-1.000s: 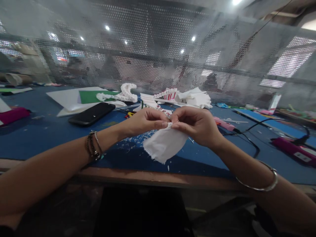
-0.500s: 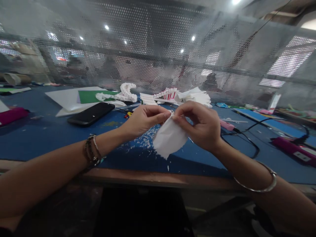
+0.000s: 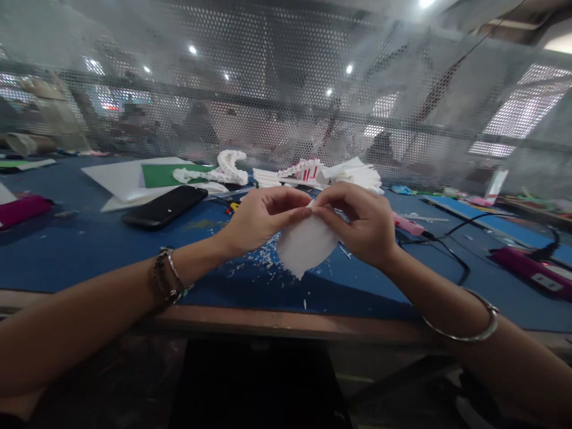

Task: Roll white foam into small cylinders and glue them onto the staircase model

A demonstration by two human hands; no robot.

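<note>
Right hand (image 3: 364, 225) on white sheet (image 3: 307, 247) (plain)

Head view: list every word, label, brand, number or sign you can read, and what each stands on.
No text can be read anywhere.
White piece: no printing shows.
Black phone: no lettering can be made out.
Magenta block at right: pale patch, any marking too small to read.
Red glow behind the mesh: too blurred to tell.

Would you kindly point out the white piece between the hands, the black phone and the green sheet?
White piece (image 3: 307, 245): head view, middle of its hanging part.
Black phone (image 3: 164, 207): head view, middle of its upper face.
Green sheet (image 3: 159, 176): head view, its uncovered left part.
</note>
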